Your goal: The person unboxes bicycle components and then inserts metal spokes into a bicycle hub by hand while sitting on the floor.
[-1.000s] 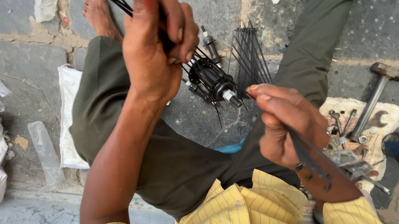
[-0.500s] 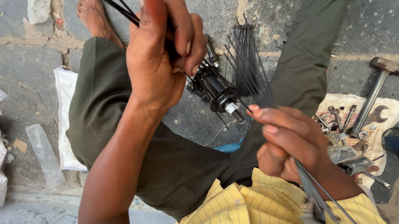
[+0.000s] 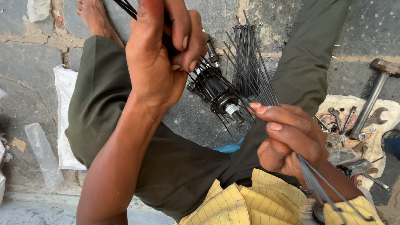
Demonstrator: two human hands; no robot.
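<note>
Spokes (image 3: 314, 184) lie gripped in the right hand (image 3: 290, 140), running toward the person; left hand (image 3: 160, 57) clenches spokes above the black hub (image 3: 218, 93).

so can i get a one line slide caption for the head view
Left hand grips the spokes above a black hub; right hand pinches loose spokes beside a hammer.

Yellow striped shirt (image 3: 248, 210) (short sleeves with thin dark lines), olive-green trousers (image 3: 164, 150), bare feet (image 3: 95, 15).

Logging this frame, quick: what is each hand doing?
Left hand: closed on thin black spokes above the wheel hub.
Right hand: closed on a bundle of spokes.
</note>
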